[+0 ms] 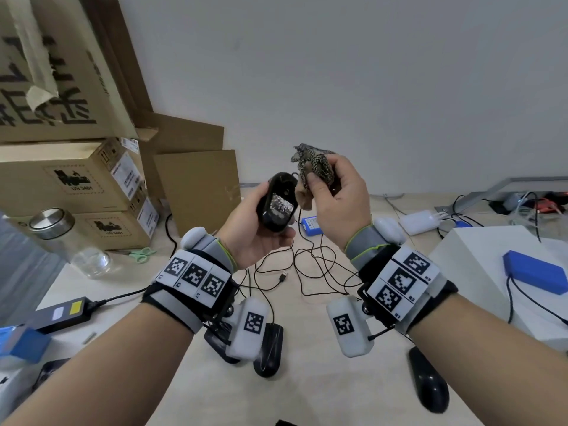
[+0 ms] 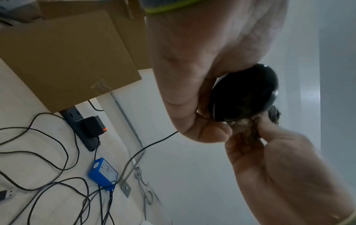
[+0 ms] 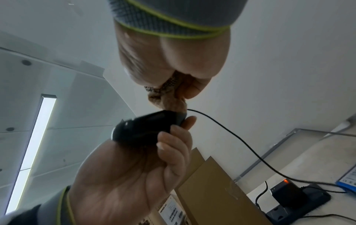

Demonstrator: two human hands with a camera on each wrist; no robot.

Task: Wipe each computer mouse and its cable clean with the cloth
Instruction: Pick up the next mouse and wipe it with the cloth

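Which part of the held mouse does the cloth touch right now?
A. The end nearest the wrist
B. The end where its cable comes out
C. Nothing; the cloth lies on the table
B: the cloth, bunched in the right hand, meets the mouse in the left hand where the cable exits.

cardboard boxes (image 1: 70,182) stacked far left | glass jar (image 1: 66,238) with metal lid before them | green scissors (image 1: 142,254) beside jar | black power adapter (image 1: 63,313) near left | blue pack (image 1: 536,273) on white box (image 1: 479,265) right | power strip (image 2: 81,126) on surface (image 1: 307,379)
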